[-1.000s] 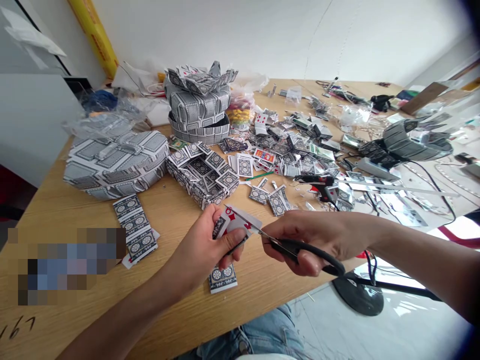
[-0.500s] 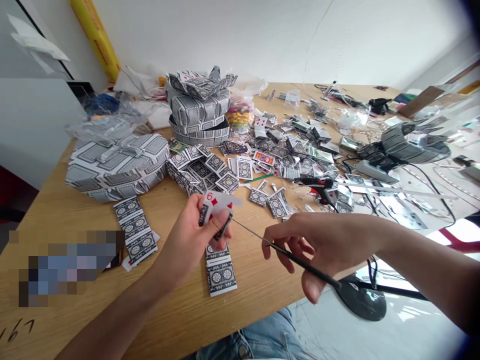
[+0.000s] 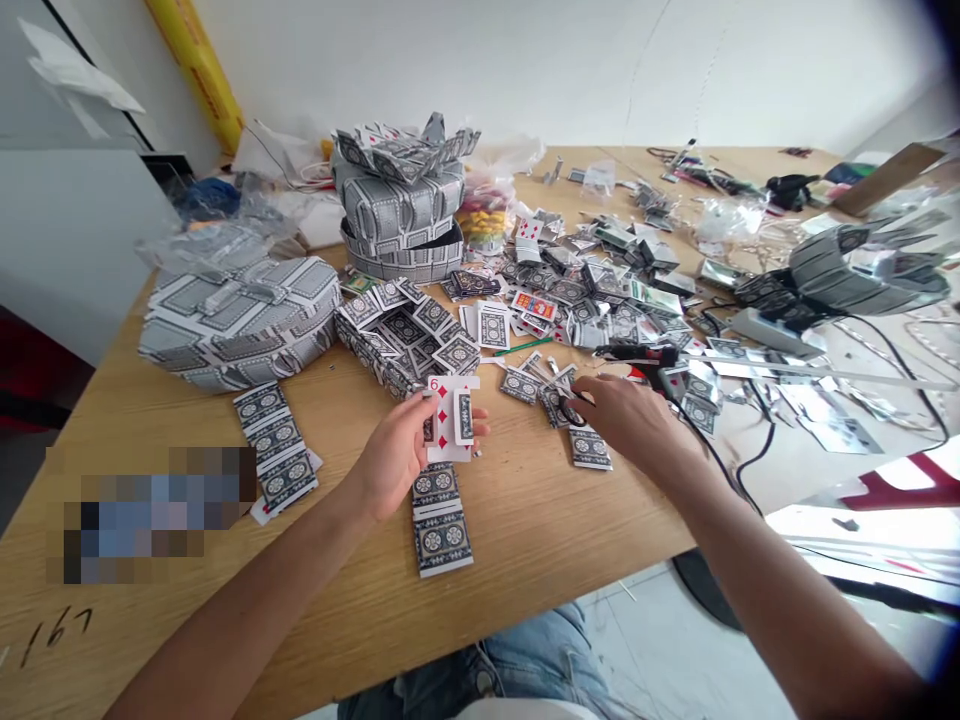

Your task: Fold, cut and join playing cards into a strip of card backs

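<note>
My left hand is shut on a six of diamonds playing card, face up, with a narrow patterned strip lying over it. Just below that hand, a strip of joined card backs lies on the wooden table. My right hand is low over loose card pieces, fingertips curled downward. A dark loop, perhaps a scissors handle, shows beneath those fingertips. The fingers hide whether they hold anything.
A low box covered in card backs stands just beyond my left hand. A larger faceted box and a stacked tower stand behind it. Cut cards, a black glue gun and cables spread rightward.
My right hand has dropped from holding the scissors up by the card to the loose pieces on the table. The scissors no longer show clearly. My left hand has lowered and turned the card face up.
</note>
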Tool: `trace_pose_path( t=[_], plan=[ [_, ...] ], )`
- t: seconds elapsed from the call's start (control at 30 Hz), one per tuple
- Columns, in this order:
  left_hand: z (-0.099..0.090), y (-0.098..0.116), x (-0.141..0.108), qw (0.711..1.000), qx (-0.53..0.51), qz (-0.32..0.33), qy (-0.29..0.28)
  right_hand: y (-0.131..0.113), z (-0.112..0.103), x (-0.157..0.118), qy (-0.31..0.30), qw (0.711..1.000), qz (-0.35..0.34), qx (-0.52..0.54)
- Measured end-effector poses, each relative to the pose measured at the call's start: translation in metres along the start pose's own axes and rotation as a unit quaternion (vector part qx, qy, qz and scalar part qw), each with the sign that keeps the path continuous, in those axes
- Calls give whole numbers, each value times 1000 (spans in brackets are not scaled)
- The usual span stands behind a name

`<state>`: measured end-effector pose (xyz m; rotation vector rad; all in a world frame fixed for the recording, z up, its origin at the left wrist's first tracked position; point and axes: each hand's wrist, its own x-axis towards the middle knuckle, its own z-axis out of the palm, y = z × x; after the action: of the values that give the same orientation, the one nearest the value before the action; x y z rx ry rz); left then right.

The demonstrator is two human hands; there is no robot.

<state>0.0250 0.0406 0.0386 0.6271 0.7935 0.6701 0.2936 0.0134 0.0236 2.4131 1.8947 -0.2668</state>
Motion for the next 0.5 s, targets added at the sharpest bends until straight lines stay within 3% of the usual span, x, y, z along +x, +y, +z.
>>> trace_pose_path(
  t=[0.03,0.1,0.17,0.27,0.37,0.5],
  plan=[
    [0,-3,1,1000,6,-2,1,-9,1,-8,24,999,-8,23],
    [1,-9,3,1000,23,-3,-1,-31,5,-24,56,973,-96,201],
    [2,-17,4,999,37,5,3,-53,13,-39,19,908,-122,400],
    [3,-28,5,998,45,38,22,-77,27,-51,-38,803,-65,591],
    [4,-37,8,997,66,47,20,-84,39,-52,-64,754,-31,653],
    [2,-45,14,989,145,33,16,-76,46,-46,-86,738,-31,668]
  ],
)
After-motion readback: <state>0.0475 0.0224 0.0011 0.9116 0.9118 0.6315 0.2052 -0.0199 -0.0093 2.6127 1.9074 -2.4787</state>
